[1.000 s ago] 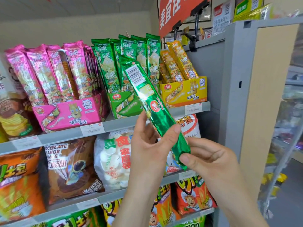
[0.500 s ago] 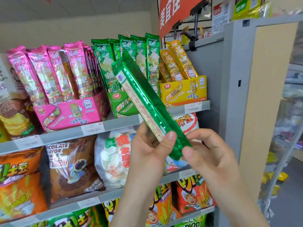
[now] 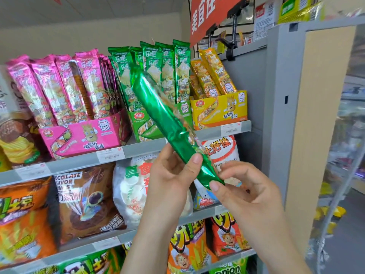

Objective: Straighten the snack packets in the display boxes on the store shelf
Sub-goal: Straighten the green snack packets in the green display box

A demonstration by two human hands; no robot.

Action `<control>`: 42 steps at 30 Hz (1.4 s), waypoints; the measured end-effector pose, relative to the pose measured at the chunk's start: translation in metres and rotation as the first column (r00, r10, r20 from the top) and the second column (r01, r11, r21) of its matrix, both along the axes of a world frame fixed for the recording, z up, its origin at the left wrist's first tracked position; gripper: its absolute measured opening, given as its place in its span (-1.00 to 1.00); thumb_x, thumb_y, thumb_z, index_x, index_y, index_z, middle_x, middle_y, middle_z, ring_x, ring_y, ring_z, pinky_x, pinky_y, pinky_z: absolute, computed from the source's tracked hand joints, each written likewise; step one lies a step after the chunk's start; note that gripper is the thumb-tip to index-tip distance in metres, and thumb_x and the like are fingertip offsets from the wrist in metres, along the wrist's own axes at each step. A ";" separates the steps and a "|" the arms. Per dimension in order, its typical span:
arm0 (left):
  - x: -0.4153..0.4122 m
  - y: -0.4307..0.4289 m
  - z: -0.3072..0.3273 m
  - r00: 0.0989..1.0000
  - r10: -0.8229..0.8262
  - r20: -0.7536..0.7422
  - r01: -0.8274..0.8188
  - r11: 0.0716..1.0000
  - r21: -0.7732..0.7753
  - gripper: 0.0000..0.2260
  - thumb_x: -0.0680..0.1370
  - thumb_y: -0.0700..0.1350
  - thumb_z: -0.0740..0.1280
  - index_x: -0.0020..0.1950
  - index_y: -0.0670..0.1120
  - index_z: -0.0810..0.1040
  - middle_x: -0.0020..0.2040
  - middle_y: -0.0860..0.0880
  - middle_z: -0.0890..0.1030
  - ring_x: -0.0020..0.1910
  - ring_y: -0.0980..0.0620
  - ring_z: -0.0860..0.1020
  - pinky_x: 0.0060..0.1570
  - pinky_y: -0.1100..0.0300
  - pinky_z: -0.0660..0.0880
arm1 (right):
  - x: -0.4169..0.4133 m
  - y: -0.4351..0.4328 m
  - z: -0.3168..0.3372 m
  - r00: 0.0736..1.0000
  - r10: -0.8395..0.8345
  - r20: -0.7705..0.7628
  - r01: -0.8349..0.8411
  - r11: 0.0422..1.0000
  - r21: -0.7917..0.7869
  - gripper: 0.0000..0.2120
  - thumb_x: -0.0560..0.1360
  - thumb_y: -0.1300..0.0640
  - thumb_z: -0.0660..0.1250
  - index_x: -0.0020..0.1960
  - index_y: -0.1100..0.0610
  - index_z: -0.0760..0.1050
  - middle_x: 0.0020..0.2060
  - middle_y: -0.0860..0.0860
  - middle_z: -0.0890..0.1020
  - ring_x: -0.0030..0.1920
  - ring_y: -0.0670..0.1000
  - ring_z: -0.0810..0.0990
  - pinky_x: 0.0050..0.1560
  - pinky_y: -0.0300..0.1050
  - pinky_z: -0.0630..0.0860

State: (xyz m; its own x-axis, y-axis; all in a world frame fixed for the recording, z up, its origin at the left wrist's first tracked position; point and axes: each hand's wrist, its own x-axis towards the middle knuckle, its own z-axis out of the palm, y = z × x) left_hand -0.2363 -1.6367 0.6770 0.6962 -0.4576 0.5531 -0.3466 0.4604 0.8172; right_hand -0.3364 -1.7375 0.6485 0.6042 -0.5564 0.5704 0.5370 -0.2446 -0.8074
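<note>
head: my left grip (image 3: 169,175) and right grip (image 3: 248,194) pinch packet (image 3: 167,119) low end; slick foil may slip, or topple neighbours (image 3: 167,66) entering box (image 3: 140,127).

Pretty standard little shop. There's a cream wall (image 3: 79,26) up behind everything, with a pale panelled ceiling (image 3: 122,4) above it. The grey metal shelves (image 3: 69,163) run in tiers, with white price tags (image 3: 109,154) stuck on the front edges. On the right the unit ends in a grey upright (image 3: 276,105) with a beige side panel (image 3: 324,115). A red sign (image 3: 205,14) with white characters hangs off a black clamp (image 3: 237,11) up top. Past that there's a blurry rack (image 3: 345,165) and a bit of grey floor (image 3: 349,254). Lighting is bright and even.
</note>
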 end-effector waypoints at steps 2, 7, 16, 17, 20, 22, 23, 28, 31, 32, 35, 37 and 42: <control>0.002 0.000 -0.004 1.000 -0.011 -0.012 0.011 1.000 -0.018 -0.82 0.45 -0.08 0.45 0.04 0.01 0.65 -0.01 -0.07 0.69 0.05 -0.13 0.65 0.08 -0.04 0.57 | 0.002 0.000 -0.002 0.998 0.020 -0.052 -0.022 0.999 -0.041 -0.75 0.39 0.16 0.54 -0.09 -0.07 0.52 -0.04 -0.09 0.67 0.04 -0.05 0.66 -0.07 -0.24 0.59; 0.005 0.001 -0.005 0.986 -0.146 -0.086 0.142 0.989 -0.052 -0.71 0.48 -0.23 0.29 0.19 -0.09 0.56 -0.02 -0.09 0.69 0.03 -0.08 0.65 0.02 0.09 0.57 | 0.002 0.008 -0.004 0.968 -0.250 -0.008 0.244 0.954 -0.176 -0.58 0.31 0.15 0.57 -0.07 -0.20 0.42 -0.18 -0.20 0.68 -0.15 -0.19 0.65 -0.26 -0.51 0.46; 0.003 -0.002 0.002 0.964 -0.151 -0.218 0.136 0.987 -0.080 -0.35 0.37 -0.01 0.47 0.41 -0.12 0.36 0.03 -0.09 0.69 -0.03 -0.03 0.66 -0.10 0.10 0.60 | 0.006 0.005 -0.012 0.911 -0.410 -0.037 0.382 0.876 -0.295 -0.56 0.25 0.13 0.61 -0.11 -0.19 0.42 -0.10 -0.25 0.60 -0.11 -0.22 0.58 -0.29 -0.54 0.40; 0.003 -0.004 0.002 0.977 -0.088 -0.192 0.078 0.995 -0.059 -0.45 0.38 0.03 0.48 0.33 -0.02 0.45 -0.02 -0.02 0.71 -0.06 0.02 0.67 -0.13 0.13 0.60 | 0.005 0.006 -0.012 0.919 -0.391 -0.052 0.361 0.886 -0.292 -0.57 0.25 0.12 0.61 -0.12 -0.19 0.42 -0.10 -0.25 0.60 -0.11 -0.21 0.58 -0.30 -0.53 0.40; 0.004 -0.007 0.003 0.992 0.015 -0.125 -0.017 1.000 -0.015 -0.85 0.43 0.02 0.42 -0.02 0.20 0.62 -0.18 0.08 0.71 -0.19 0.12 0.67 -0.24 0.24 0.58 | 0.003 0.004 -0.006 0.976 -0.182 -0.123 0.157 0.969 -0.193 -0.63 0.25 -0.05 0.59 -0.12 -0.15 0.42 -0.12 -0.19 0.65 -0.16 -0.13 0.63 -0.28 -0.42 0.48; 0.008 -0.005 0.003 0.994 0.027 -0.105 -0.027 1.000 0.000 -0.83 0.44 0.03 0.42 0.02 0.16 0.60 -0.15 0.04 0.71 -0.16 0.08 0.67 -0.22 0.23 0.58 | 0.004 0.001 0.000 0.987 0.005 -0.159 -0.014 0.998 -0.056 -0.67 0.32 -0.18 0.50 -0.10 -0.10 0.42 -0.13 -0.14 0.68 -0.20 -0.08 0.67 -0.26 -0.23 0.59; 0.009 -0.004 0.005 0.996 0.019 -0.091 -0.019 1.000 0.005 -0.79 0.44 0.03 0.43 0.07 0.17 0.61 -0.11 0.01 0.71 -0.14 0.07 0.68 -0.20 0.23 0.58 | 0.004 -0.001 0.002 0.984 0.043 -0.172 -0.045 0.999 -0.006 -0.67 0.38 -0.22 0.46 -0.06 -0.06 0.42 -0.14 -0.12 0.69 -0.22 -0.06 0.69 -0.24 -0.13 0.62; 0.007 0.000 0.017 0.996 0.060 -0.058 -0.055 0.995 0.086 -0.18 0.35 0.17 0.48 0.51 -0.08 0.25 0.28 -0.17 0.58 0.24 -0.12 0.57 0.29 -0.14 0.46 | 0.016 -0.006 0.011 0.989 0.107 -0.100 -0.086 0.978 0.188 -0.72 0.32 0.02 0.44 -0.02 0.08 0.54 -0.24 0.01 0.74 -0.30 -0.02 0.71 -0.33 -0.27 0.58; 0.014 0.003 0.029 0.999 0.042 -0.006 -0.042 0.998 0.051 -0.41 0.45 -0.01 0.43 0.43 -0.10 0.32 0.26 -0.25 0.55 0.29 -0.24 0.51 0.29 -0.30 0.40 | 0.024 -0.006 0.016 0.996 0.082 -0.025 -0.074 0.966 0.246 -0.76 0.25 0.08 0.47 -0.10 0.12 0.63 -0.30 0.07 0.73 -0.35 0.02 0.70 -0.36 -0.28 0.58; 0.016 0.004 0.035 0.999 0.028 0.017 -0.029 0.999 0.041 -0.40 0.45 -0.11 0.42 0.45 -0.09 0.29 0.28 -0.24 0.55 0.31 -0.23 0.50 0.29 -0.31 0.40 | 0.027 -0.006 0.017 0.998 0.064 -0.009 -0.060 0.967 0.247 -0.79 0.24 0.09 0.48 -0.14 0.12 0.65 -0.32 0.08 0.72 -0.37 0.03 0.70 -0.38 -0.28 0.58; 0.029 0.011 0.063 0.995 0.025 0.094 -0.022 0.999 -0.038 -0.18 0.34 -0.29 0.49 0.51 -0.03 0.19 0.27 -0.20 0.56 0.22 -0.20 0.57 0.20 -0.23 0.49 | 0.038 -0.007 0.020 1.000 0.013 0.016 -0.017 0.970 0.242 -0.93 0.32 0.23 0.51 -0.26 0.09 0.66 -0.39 0.10 0.70 -0.44 0.03 0.67 -0.43 -0.28 0.56; 0.038 0.016 0.087 0.990 0.076 0.115 -0.062 0.991 -0.119 -0.22 0.35 -0.17 0.50 0.50 0.03 0.24 0.27 -0.18 0.55 0.11 -0.13 0.62 0.12 -0.13 0.54 | 0.046 -0.010 0.022 0.999 -0.036 0.014 0.032 0.976 0.215 -0.82 0.38 0.36 0.48 -0.27 0.10 0.65 -0.43 0.11 0.68 -0.48 0.02 0.65 -0.46 -0.28 0.54; 0.062 0.026 0.146 0.891 0.222 0.396 -0.208 0.975 -0.079 -0.84 0.58 -0.09 0.31 0.14 0.07 0.55 -0.12 0.09 0.65 -0.15 0.12 0.60 -0.10 0.11 0.58 | 0.070 -0.013 0.040 0.996 -0.072 0.045 0.064 0.986 0.157 -0.85 0.43 0.40 0.42 -0.20 0.18 0.62 -0.46 0.07 0.66 -0.55 -0.08 0.55 -0.53 -0.32 0.45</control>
